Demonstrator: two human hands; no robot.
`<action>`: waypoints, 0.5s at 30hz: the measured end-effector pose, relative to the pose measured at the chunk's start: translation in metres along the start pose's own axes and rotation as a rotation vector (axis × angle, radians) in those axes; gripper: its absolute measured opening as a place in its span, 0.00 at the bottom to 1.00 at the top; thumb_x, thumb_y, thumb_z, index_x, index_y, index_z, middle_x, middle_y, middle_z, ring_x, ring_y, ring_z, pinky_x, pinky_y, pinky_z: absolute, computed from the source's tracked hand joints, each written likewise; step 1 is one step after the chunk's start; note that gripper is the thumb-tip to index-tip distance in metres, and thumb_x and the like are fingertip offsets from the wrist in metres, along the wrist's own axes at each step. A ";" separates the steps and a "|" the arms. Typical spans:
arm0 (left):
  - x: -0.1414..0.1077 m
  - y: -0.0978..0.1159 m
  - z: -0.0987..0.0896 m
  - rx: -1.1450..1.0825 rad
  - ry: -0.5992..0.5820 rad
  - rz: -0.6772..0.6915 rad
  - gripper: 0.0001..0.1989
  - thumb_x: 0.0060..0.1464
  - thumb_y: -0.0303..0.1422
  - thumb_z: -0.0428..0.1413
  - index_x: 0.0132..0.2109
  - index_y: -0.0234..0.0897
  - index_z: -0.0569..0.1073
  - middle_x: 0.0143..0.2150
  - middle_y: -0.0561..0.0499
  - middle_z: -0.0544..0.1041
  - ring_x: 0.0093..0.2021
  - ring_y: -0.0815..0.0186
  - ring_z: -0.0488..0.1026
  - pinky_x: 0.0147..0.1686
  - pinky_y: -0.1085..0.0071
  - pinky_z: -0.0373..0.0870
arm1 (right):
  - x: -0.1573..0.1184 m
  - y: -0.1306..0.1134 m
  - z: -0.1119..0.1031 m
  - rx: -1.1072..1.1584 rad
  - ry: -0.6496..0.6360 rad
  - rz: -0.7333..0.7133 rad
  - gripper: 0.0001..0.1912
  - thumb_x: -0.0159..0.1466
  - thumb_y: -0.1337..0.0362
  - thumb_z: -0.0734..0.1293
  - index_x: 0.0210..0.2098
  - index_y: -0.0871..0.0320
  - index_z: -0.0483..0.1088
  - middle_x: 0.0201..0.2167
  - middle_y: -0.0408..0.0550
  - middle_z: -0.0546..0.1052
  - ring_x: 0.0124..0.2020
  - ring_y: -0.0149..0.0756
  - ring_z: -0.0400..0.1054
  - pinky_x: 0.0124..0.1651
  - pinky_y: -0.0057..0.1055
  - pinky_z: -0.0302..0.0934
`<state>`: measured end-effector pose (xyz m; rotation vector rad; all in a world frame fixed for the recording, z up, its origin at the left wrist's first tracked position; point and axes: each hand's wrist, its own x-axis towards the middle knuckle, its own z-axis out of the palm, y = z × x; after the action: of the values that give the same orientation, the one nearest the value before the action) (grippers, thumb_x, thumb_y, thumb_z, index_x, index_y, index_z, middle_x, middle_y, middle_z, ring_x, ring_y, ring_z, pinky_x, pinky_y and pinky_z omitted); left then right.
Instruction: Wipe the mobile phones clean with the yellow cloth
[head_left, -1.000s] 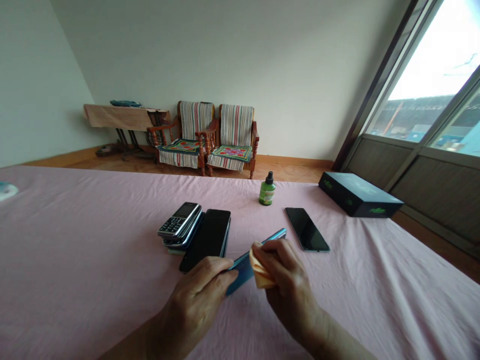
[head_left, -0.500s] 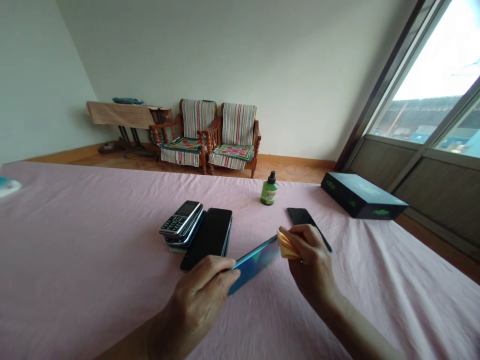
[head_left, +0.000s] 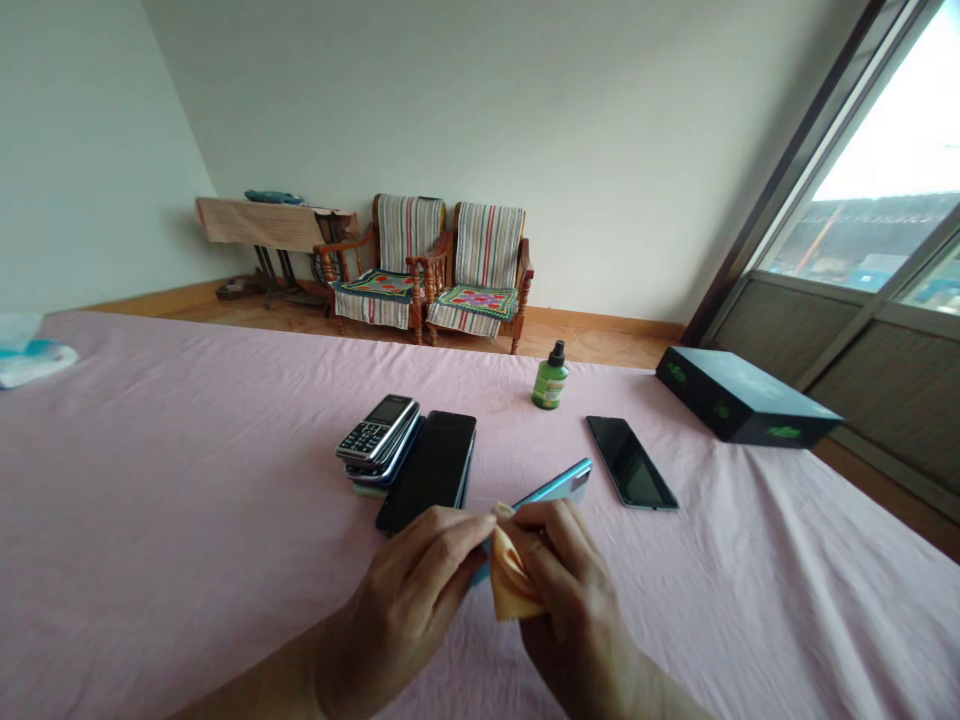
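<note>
A blue smartphone [head_left: 559, 487] is tilted above the pink cloth, its near end gripped by my left hand [head_left: 409, 590], whose fingers are closed. My right hand [head_left: 574, 590] pinches a folded yellow-orange cloth [head_left: 514, 580] against the phone's edge, close beside the left fingertips. Both hands hide much of the phone's lower part. Just beyond my left hand lies a black smartphone [head_left: 431, 470] on top of another. Left of it, a silver keypad phone [head_left: 379, 428] tops a stack of several phones. To the right, a dark smartphone [head_left: 631, 462] lies flat by itself.
A green spray bottle [head_left: 550, 378] stands behind the phones. At the right is a black box [head_left: 750, 398] with green lettering. A tissue pack [head_left: 37, 362] sits at the far left of the pink sheet [head_left: 187, 480]. Two wooden chairs [head_left: 480, 255] stand along the wall.
My right hand with the cloth has slid along the phone's edge, leftward and nearer, up to my left hand. The view has shifted slightly left.
</note>
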<state>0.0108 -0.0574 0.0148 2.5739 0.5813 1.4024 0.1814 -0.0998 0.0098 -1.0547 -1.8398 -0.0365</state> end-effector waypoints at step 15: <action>-0.002 0.004 0.000 0.026 -0.001 -0.064 0.16 0.62 0.21 0.52 0.55 0.33 0.67 0.44 0.47 0.71 0.46 0.67 0.71 0.50 0.76 0.69 | 0.007 0.008 -0.021 0.018 0.005 -0.045 0.24 0.58 0.80 0.59 0.51 0.60 0.71 0.38 0.52 0.69 0.37 0.37 0.65 0.35 0.31 0.64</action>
<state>0.0112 -0.0620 0.0140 2.5519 0.6800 1.3829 0.2009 -0.1004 0.0229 -0.9995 -1.8562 -0.0494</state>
